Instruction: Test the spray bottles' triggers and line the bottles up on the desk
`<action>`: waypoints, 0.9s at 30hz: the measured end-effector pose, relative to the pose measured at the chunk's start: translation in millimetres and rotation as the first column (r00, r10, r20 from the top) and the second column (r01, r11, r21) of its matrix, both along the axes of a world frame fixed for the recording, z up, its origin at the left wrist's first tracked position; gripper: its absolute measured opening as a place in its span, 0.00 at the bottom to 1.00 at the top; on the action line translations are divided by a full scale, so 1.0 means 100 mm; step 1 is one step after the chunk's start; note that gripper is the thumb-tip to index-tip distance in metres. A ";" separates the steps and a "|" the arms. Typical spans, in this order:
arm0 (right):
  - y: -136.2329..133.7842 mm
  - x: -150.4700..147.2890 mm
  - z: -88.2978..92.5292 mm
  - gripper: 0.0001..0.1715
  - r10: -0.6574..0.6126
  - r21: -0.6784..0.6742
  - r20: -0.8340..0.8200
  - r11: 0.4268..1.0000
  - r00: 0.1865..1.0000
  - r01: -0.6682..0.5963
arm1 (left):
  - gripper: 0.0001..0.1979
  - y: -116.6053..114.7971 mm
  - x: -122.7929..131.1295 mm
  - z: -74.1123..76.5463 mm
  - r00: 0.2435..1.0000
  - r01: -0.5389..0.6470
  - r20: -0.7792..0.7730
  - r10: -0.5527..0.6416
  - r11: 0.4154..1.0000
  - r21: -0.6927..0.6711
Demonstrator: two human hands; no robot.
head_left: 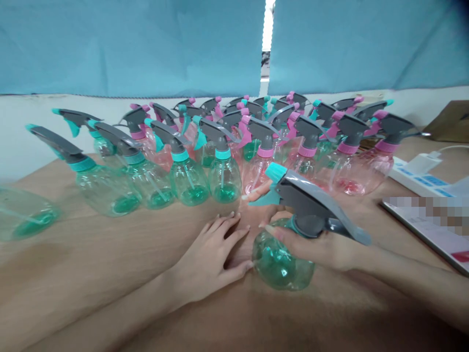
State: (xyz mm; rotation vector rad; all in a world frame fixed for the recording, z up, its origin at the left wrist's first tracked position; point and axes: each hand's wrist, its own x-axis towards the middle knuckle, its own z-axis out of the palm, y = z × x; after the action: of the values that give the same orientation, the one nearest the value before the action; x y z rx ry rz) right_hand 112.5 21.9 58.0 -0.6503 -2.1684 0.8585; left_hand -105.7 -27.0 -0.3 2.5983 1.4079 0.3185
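My right hand [311, 247] is wrapped round the neck of a green see-through spray bottle [280, 269] with a grey and turquoise trigger head, its nozzle pointing up and to the left. One finger of that hand stretches forward by the turquoise trigger. The bottle leans, and I cannot tell if its base touches the table. To its left, my left hand [216, 249] lies flat on the wooden table [154, 298], fingers spread, holding nothing. Just beyond it stands another green spray bottle [224, 178] in the front row.
Rows of green and pink spray bottles [264, 166] stand across the back. Part of a green bottle [29, 215] shows at the left edge. On the right are a white power strip [421, 178] and a flat device [414, 225], partly blurred out. A blue curtain [146, 44] hangs behind.
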 end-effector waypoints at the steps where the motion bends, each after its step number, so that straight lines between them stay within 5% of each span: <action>1: 0.00 0.00 0.01 0.08 0.004 -0.001 -0.007 1.000 1.000 -0.004 | 0.30 0.00 0.00 0.00 1.000 0.002 -0.001 -0.002 1.000 0.000; 13: 0.00 -0.05 0.03 0.07 -0.007 -0.008 -0.049 1.000 0.999 0.006 | 0.29 0.01 0.01 0.01 1.000 0.006 -0.007 -0.007 1.000 -0.010; 21: -0.04 -0.05 0.13 0.14 0.073 -0.219 -0.100 0.971 0.992 -0.094 | 0.28 0.02 0.03 0.02 0.999 0.014 0.032 -0.014 1.000 -0.016; 27: -0.02 -0.02 0.11 0.12 0.021 -0.130 -0.010 0.991 1.000 -0.023 | 0.28 0.02 0.02 0.02 1.000 0.008 0.021 -0.008 1.000 -0.017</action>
State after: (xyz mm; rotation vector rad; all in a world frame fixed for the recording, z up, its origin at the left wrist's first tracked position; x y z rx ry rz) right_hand 110.7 19.7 69.1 -0.6863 -2.1284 1.0193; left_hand -103.7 -25.3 1.3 2.5788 1.3870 0.3306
